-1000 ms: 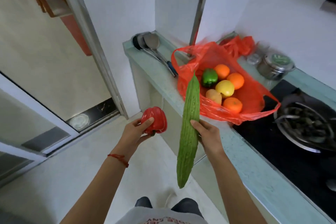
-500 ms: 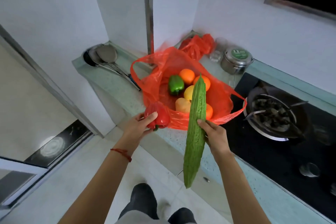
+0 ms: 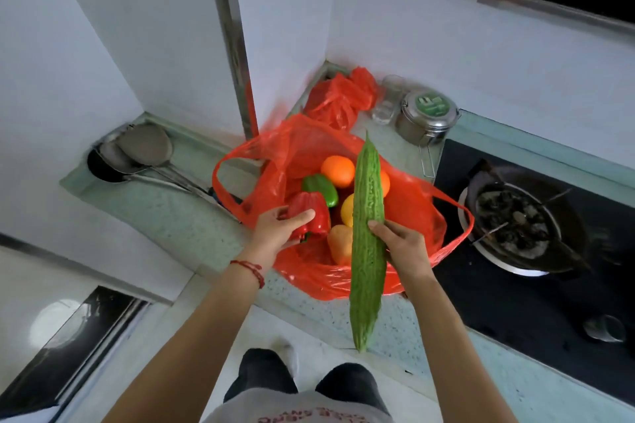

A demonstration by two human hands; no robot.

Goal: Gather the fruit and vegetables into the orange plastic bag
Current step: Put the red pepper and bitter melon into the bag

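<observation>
The left hand [image 3: 278, 230] is closed around a red bell pepper [image 3: 311, 215], thumb on top, and holds it just inside the near-left rim of the orange plastic bag [image 3: 299, 148]. The right hand [image 3: 402, 244] grips a long bitter gourd [image 3: 367, 233] near its middle; the gourd stands almost upright, upper tip over the bag mouth, lower end hanging below the front edge of the bench [image 3: 192, 223].

The bag sits open on the bench near the inner corner, between the ladles [image 3: 144, 151] at the left end and the hob [image 3: 536, 278] on the right. Inside it lie a green pepper [image 3: 321, 187], two oranges [image 3: 338, 170], a yellow fruit [image 3: 347, 211] and a pale orange piece [image 3: 340, 242].

Step in hand: deposit both items. Recommended procedure:
1. Lower the red bell pepper onto the free space at the left of the bag floor, then open the fingers; do not drop it from height.
2. Tilt the bitter gourd flat and lay it lengthwise across the bag, because upright it is likely to tip out over the soft rim.
3. Keep the near rim from folding inward under the wrists.
</observation>
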